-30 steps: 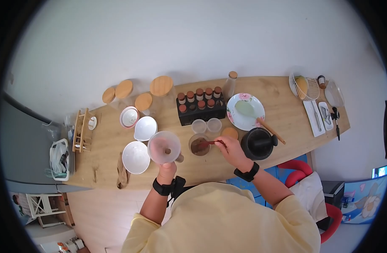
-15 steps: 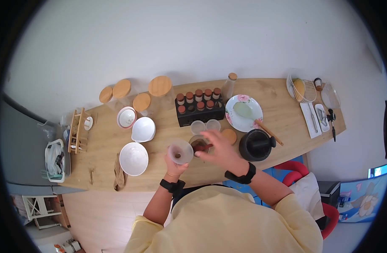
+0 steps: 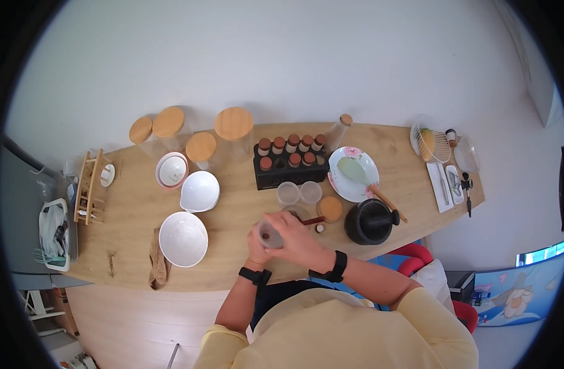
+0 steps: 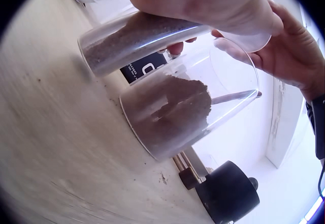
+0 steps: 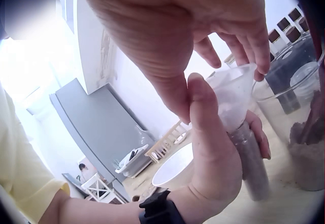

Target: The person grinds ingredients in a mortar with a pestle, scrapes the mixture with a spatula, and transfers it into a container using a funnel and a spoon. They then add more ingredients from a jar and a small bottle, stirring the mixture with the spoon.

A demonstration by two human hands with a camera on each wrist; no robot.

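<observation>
My left hand point(image 3: 257, 249) grips a slim glass vial point(image 5: 251, 163) of brown powder, its thumb up near the funnel. A translucent plastic funnel point(image 5: 231, 94) sits in the vial's mouth, a little brown at its centre. Thumb and fingers of my right hand point(image 3: 301, 243) curve round the funnel's rim from above. Close beside the vial, a wide glass jar point(image 4: 167, 112) holds more brown powder. A reddish-brown spoon point(image 3: 314, 220) leans in this jar, its handle over the rim. Near it on the table lies a small stopper point(image 3: 320, 228).
Behind the jar are two small clear cups point(image 3: 288, 193) and a black rack point(image 3: 288, 178) of capped vials. A wooden lid point(image 3: 330, 209), black mortar point(image 3: 369, 222) and floral plate point(image 3: 362, 190) are to the right. White bowls point(image 3: 183, 240) stand left, near a brown cloth point(image 3: 159, 264).
My right hand has let go of the spoon, leaving it in the jar, and moved left to the funnel. My left hand has brought the vial and funnel right, toward the jar.
</observation>
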